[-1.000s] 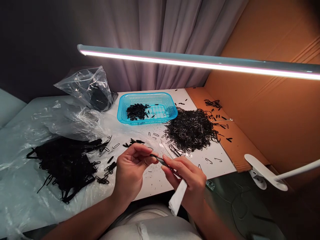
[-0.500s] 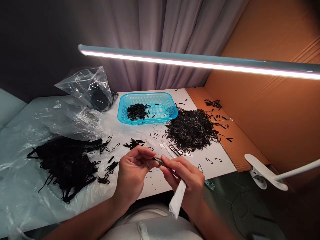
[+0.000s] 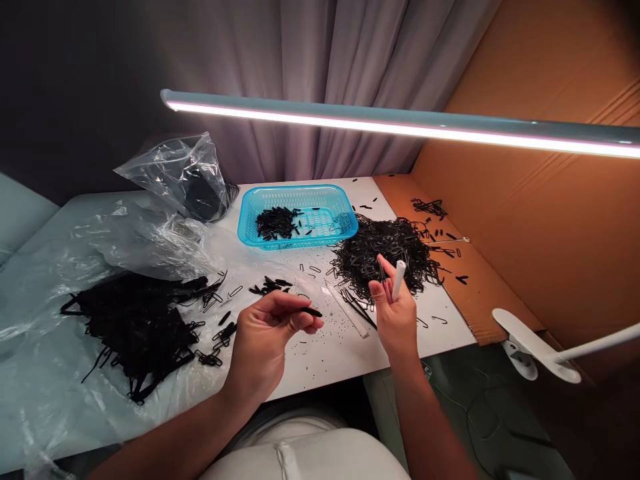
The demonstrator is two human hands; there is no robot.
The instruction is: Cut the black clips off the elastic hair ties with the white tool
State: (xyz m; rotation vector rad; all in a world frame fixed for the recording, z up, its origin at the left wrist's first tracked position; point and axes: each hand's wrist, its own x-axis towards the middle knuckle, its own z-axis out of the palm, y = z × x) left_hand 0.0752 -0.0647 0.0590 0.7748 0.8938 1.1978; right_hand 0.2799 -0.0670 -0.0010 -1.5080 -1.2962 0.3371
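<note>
My left hand [image 3: 265,340] hovers over the near part of the white table, thumb and fingers pinched on a small black strip [image 3: 313,311]. Its free end sticks out to the right. Over the near edge of a heap of black wire clips [image 3: 380,243] is my right hand [image 3: 397,327], closed around a tool with a white wrapped handle [image 3: 399,281]. The handle's end points upward. Something thin and dark shows at the right fingertips; whether it is the tool's tip or a clip, I cannot tell.
A blue basket [image 3: 246,230] holds small black pieces. Black straps [image 3: 135,333] lie on plastic sheeting at left, near a clear bag [image 3: 175,167]. Loose black pieces [image 3: 270,285] lie behind my left hand. A lamp bar [image 3: 350,120] crosses above; its clamp [image 3: 530,343] stands right.
My right hand has moved away from my left, forward and right to the clip heap, turning the white handle upward. My left hand stays nearly in place with the black strip.
</note>
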